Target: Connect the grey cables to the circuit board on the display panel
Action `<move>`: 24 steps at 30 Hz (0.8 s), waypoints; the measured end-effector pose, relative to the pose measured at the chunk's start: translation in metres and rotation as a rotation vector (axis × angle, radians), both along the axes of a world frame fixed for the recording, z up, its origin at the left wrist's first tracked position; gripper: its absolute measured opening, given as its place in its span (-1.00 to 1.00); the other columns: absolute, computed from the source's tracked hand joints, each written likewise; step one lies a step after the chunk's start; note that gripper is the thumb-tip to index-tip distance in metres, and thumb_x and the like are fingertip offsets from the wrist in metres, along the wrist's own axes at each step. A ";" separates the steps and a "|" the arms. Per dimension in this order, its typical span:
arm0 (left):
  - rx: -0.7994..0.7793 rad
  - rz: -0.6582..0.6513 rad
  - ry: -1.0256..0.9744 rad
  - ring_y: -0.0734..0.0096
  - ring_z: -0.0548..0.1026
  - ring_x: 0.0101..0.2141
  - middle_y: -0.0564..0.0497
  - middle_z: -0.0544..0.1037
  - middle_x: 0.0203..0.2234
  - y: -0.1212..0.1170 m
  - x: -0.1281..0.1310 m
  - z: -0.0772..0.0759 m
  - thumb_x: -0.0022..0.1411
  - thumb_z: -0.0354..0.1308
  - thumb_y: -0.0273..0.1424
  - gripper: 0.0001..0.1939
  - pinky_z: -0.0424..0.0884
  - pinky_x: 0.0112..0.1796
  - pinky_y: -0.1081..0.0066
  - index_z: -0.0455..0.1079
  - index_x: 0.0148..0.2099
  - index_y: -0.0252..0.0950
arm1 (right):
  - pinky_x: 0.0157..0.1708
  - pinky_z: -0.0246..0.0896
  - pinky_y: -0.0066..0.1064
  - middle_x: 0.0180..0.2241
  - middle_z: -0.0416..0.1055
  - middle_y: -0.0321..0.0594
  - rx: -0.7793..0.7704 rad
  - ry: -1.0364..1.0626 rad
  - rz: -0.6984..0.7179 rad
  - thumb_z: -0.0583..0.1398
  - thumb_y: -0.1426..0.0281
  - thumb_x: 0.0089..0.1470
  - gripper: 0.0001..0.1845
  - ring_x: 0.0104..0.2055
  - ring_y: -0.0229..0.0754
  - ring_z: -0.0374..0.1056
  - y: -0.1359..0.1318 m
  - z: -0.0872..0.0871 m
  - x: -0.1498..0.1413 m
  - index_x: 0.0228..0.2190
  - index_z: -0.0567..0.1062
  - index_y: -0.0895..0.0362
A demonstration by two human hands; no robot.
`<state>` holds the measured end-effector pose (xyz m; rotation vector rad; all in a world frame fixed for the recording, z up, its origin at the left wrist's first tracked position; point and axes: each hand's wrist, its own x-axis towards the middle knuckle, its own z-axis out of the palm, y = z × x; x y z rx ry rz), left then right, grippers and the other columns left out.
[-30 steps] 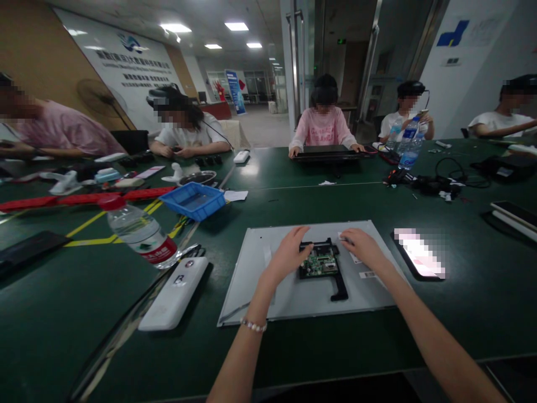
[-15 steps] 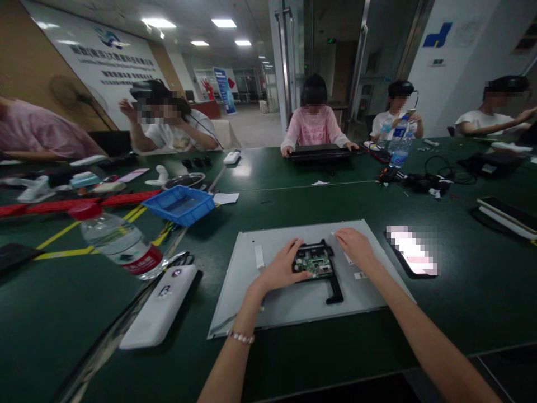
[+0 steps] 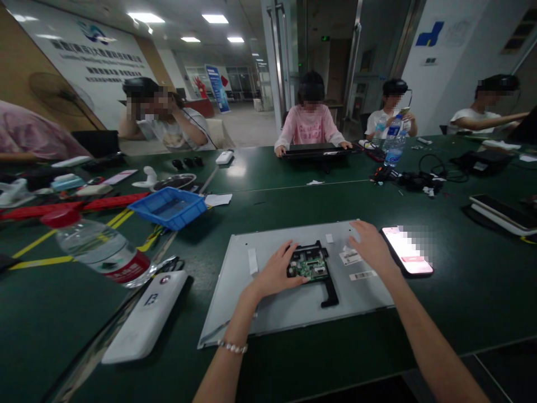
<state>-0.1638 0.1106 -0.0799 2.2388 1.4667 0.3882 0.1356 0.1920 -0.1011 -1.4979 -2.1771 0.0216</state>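
A flat grey metal panel (image 3: 268, 319) lies on the green table in front of me. On it sits a green circuit board (image 3: 312, 270) in a black plastic frame (image 3: 330, 294) with an arm reaching toward me. My left hand (image 3: 274, 271) grips the left end of this piece, fingers at its far edge and thumb along the near edge. Above the panel's far right part hovers my right hand (image 3: 371, 246), fingers loosely bent and apart, holding nothing visible. Near it are a small white tab (image 3: 329, 238) and a barcode label (image 3: 363, 275).
A lit phone (image 3: 405, 252) lies right of the panel. To the left are a white power bank (image 3: 146, 319), a tilted water bottle (image 3: 100, 249) and a blue tray (image 3: 170, 208). Across the table, a person in pink (image 3: 310, 126) handles a dark flat object.
My right hand has shifted right, away from the small white tab, uncovering it and the labels. My left hand stays on the circuit board. The view has turned slightly right.
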 end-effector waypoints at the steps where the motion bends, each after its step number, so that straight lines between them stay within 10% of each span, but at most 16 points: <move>1: -0.006 0.003 0.002 -0.04 -0.02 0.23 -0.10 -0.14 0.29 0.000 0.000 0.001 0.04 0.10 0.07 -0.04 0.04 0.17 0.02 -0.25 0.34 -0.17 | 0.03 0.09 -0.15 0.03 0.29 0.03 0.025 -0.009 -0.098 0.06 0.33 0.09 -0.52 0.08 0.02 0.18 0.001 0.001 0.015 0.05 0.29 0.20; 8: -0.024 0.004 0.015 -0.02 -0.03 0.23 -0.10 -0.15 0.30 0.000 0.001 0.005 0.05 0.10 0.04 -0.05 0.05 0.17 0.04 -0.25 0.34 -0.19 | -0.20 0.15 0.06 0.00 0.25 0.23 -0.201 -0.081 -0.673 0.13 -0.01 -0.09 -0.09 0.00 0.33 0.21 -0.004 -0.018 0.096 0.19 0.02 0.17; 14: 0.002 0.000 0.019 0.00 -0.04 0.23 -0.12 -0.14 0.29 0.001 0.000 0.001 0.05 0.10 0.04 -0.05 0.02 0.18 0.08 -0.22 0.34 -0.23 | -0.36 0.20 -0.13 -0.23 0.38 0.09 -0.289 -0.033 -0.642 0.16 0.03 -0.12 -0.04 -0.19 0.19 0.33 -0.002 -0.021 0.097 0.21 -0.05 0.13; 24: 0.016 -0.002 0.004 -0.03 -0.02 0.23 -0.11 -0.14 0.29 0.001 -0.001 0.000 0.05 0.10 0.04 -0.05 0.03 0.17 0.04 -0.24 0.34 -0.20 | -0.23 0.12 -0.06 -0.03 0.23 0.09 0.278 0.029 -0.580 0.18 0.21 -0.10 -0.15 -0.06 0.17 0.15 -0.009 0.013 0.066 0.20 0.01 0.07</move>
